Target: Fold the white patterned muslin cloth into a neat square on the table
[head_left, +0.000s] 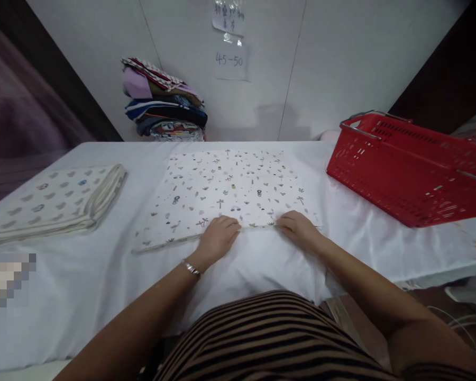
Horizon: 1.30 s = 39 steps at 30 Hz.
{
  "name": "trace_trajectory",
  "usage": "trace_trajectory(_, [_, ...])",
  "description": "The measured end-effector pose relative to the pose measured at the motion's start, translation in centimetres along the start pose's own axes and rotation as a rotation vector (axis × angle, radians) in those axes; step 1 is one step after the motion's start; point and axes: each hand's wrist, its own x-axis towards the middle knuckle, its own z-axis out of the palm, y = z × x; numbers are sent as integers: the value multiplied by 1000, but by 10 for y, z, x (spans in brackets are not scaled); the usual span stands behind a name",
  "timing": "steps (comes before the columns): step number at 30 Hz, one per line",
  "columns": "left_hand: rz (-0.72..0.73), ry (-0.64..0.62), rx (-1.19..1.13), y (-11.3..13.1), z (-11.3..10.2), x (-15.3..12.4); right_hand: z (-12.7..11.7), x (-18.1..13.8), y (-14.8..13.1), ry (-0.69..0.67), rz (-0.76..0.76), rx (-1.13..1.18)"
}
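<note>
A white cloth point(230, 182) printed with small palm trees, flamingos and other motifs lies spread flat in front of me, in what looks like more than one layer. My left hand point(220, 233) is at the middle of its near edge, fingers bent over the fabric and closed on it. To the right, my right hand point(297, 227) grips the same edge near its right corner, fingers curled. Both thumbs are mostly hidden. A silvery bracelet point(191, 268) circles my left wrist.
A folded, thick patterned cloth point(59, 193) lies at left on the white-covered table point(115, 296). A red plastic basket point(404, 169) with metal handles stands at right. Behind the far edge rises a stack of folded fabrics point(164, 103). Paper signs point(230, 61) hang on the wall.
</note>
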Motion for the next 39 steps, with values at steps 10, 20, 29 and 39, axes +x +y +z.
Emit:
trace_trajectory(10, [-30, -4, -137, -5, 33, 29, 13, 14, 9, -25, 13, 60])
trace_trajectory(20, [-56, -11, -87, -2, 34, 32, 20, 12, 9, 43, 106, 144])
trace_trajectory(29, [-60, 31, 17, 2, 38, 32, 14, 10, 8, 4, 42, 126])
trace_trajectory(39, [14, 36, 42, 7, 42, 27, 23, 9, 12, 42, 57, 84])
